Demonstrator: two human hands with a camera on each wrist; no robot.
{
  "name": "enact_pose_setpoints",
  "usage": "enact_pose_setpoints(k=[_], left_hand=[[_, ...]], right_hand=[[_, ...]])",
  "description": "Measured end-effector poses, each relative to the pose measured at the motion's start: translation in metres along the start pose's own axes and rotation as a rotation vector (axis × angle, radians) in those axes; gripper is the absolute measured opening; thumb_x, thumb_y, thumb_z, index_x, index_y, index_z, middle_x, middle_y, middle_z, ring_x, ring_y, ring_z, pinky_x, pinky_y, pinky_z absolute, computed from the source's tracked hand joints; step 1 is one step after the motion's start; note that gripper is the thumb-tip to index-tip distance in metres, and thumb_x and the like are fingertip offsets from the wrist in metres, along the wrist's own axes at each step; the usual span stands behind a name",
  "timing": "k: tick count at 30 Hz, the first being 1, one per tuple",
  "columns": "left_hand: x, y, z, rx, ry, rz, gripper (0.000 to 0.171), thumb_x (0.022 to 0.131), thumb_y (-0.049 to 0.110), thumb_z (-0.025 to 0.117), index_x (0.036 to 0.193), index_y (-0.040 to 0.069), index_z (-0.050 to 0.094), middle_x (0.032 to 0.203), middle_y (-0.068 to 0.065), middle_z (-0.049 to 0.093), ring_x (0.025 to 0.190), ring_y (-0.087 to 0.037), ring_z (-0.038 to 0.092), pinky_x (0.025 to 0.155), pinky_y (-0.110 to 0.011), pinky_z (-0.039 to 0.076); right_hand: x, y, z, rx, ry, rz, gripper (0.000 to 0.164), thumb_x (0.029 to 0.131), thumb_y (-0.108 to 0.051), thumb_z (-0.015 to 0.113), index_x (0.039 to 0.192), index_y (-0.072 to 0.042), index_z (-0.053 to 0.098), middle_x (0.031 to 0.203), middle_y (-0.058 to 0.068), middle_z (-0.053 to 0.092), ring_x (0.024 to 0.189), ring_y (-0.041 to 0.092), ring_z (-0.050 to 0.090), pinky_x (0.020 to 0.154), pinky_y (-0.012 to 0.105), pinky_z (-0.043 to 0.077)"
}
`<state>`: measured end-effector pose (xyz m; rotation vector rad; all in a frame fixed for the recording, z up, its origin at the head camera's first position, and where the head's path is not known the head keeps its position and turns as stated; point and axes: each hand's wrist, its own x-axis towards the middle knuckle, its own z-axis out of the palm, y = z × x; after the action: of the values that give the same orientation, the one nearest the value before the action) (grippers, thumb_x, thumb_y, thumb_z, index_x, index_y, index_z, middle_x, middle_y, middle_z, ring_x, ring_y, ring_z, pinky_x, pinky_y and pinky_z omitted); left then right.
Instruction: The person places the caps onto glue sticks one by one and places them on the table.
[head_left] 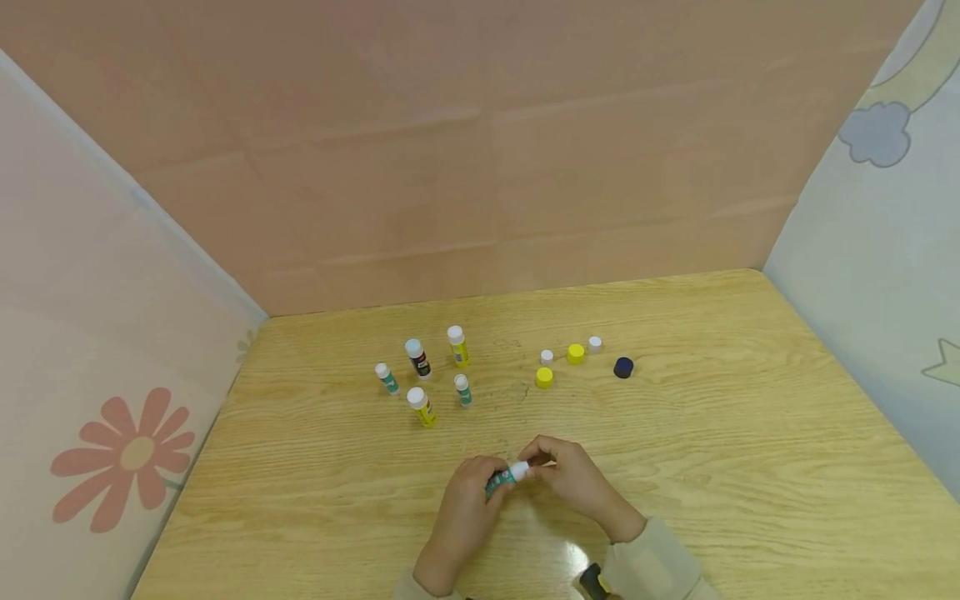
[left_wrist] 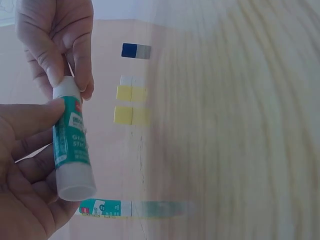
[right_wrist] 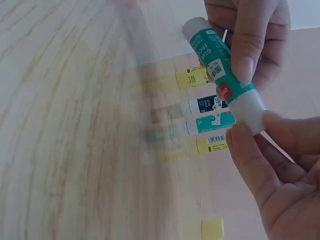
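A teal-and-white glue stick [head_left: 501, 480] is between both hands, tilted above the tabletop near its front. My left hand [head_left: 468, 504] grips its teal-labelled body; in the left wrist view the thumb lies along the label [left_wrist: 75, 132]. The right hand [head_left: 573, 479] pinches the white end of the stick with thumb and fingertips, and the right wrist view shows this white end [right_wrist: 248, 111] close up. Whether that end has turned or loosened cannot be told. Several glue sticks stand upright beyond the left hand, among them a small teal one [head_left: 463, 391] and a yellow one [head_left: 422, 407].
Behind them stand a black glue stick [head_left: 418, 360], another yellow one [head_left: 458, 347] and another teal one [head_left: 387, 379]. Loose caps lie to the right: yellow [head_left: 544, 378], white [head_left: 547, 357] and dark blue [head_left: 623, 367]. A pinkish-brown sheet [head_left: 480, 167] rises behind the wooden table [head_left: 750, 442].
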<state>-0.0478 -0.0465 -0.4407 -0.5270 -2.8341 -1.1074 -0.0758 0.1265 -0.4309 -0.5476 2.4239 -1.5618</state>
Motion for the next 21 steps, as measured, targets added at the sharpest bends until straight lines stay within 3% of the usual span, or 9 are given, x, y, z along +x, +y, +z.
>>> enact_pose_setpoints(k=[11, 21], left_hand=[[0.001, -0.001, 0.0, 0.038, -0.071, -0.01, 0.015, 0.077, 0.008, 0.071, 0.088, 0.006, 0.062, 0.08, 0.003, 0.059, 0.072, -0.005, 0.049, 0.063, -0.017, 0.043], [0.004, -0.004, 0.003, 0.054, -0.091, -0.015, 0.016, 0.075, 0.008, 0.072, 0.087, 0.007, 0.061, 0.081, 0.002, 0.06, 0.074, -0.007, 0.053, 0.064, -0.018, 0.045]], right_hand=[[0.0, 0.01, 0.001, 0.018, -0.077, -0.006, 0.012, 0.085, 0.002, 0.059, 0.097, 0.003, 0.061, 0.099, 0.013, 0.063, 0.09, 0.028, 0.059, 0.076, 0.03, 0.051], [-0.001, 0.015, 0.001, 0.031, -0.082, -0.021, 0.013, 0.085, 0.0, 0.059, 0.098, 0.003, 0.06, 0.099, 0.014, 0.062, 0.09, 0.028, 0.059, 0.076, 0.031, 0.052]])
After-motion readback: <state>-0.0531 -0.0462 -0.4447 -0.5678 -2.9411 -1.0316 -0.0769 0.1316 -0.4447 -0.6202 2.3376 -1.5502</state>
